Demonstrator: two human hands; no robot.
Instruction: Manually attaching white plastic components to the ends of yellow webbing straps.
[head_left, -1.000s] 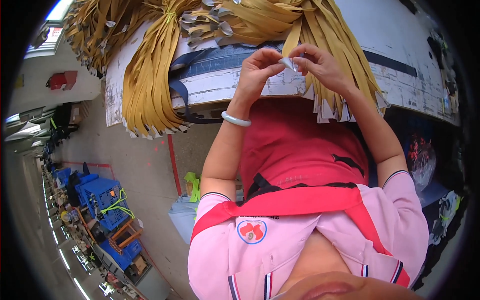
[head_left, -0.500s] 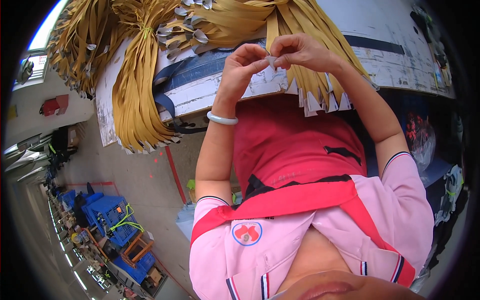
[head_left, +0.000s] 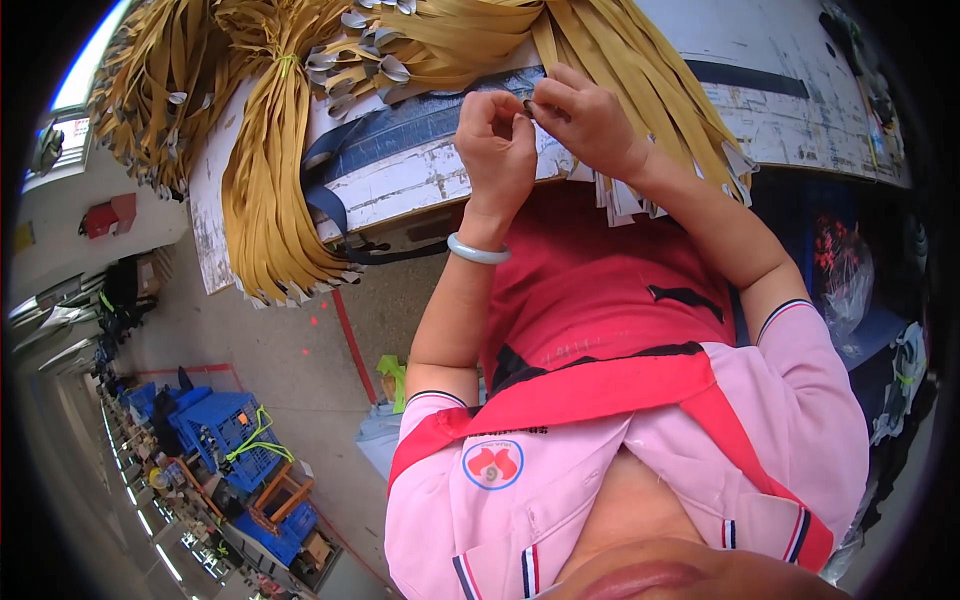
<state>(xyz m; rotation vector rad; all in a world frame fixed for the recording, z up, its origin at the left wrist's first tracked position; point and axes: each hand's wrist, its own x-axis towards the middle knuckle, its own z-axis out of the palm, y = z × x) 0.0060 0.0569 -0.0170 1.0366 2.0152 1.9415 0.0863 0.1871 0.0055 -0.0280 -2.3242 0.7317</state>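
Note:
My left hand [head_left: 497, 150] and my right hand [head_left: 590, 125] meet above the table's front edge, fingers pinched close together. Between the fingertips shows a tiny dark bit, too small to name. Just behind and beside my right hand, a bundle of mustard-yellow straps [head_left: 650, 75] hangs over the edge, its ends pale. Another sheaf of yellow straps [head_left: 268, 170], tied near its top, drapes over the edge to the left. Beyond my left hand, more yellow straps [head_left: 460, 50] with grey-white tips lie across the table.
The worn white table [head_left: 405, 190] carries a dark blue band [head_left: 420, 125] and a dark strap [head_left: 745, 80]. A large strap pile [head_left: 160, 90] stands far left. Blue crates [head_left: 225, 435] sit on the floor at left. A clear plastic bag [head_left: 845, 290] hangs below the table at right.
The whitish strap tip pinched between my hands has gone from sight. My left hand has turned more upright, and my right hand has shifted slightly, knuckles now toward the camera.

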